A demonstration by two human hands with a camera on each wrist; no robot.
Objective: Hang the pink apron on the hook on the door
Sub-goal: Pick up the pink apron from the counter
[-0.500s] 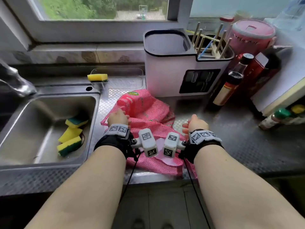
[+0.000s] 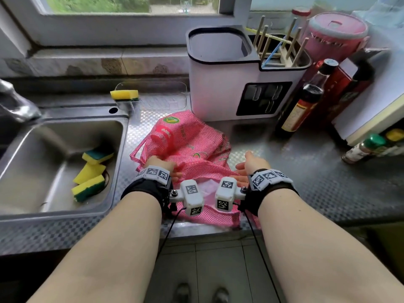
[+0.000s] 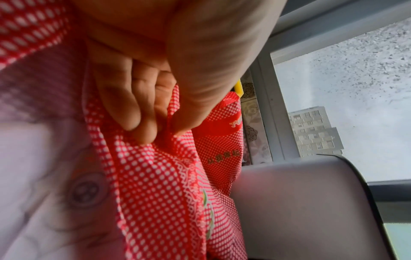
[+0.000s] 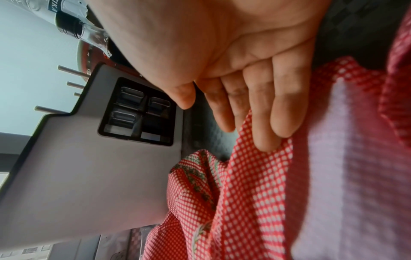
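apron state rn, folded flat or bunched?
Bunched. The pink apron lies crumpled on the counter, folds overlapping; the left hand pinches a fold, the right hand is open.

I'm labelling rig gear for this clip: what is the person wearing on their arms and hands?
Both forearms are bare, no sleeves. Each wrist carries a black strap topped by a white band printed with black square codes, and a white boxy camera bearing the same codes. Thin black cables hang down.
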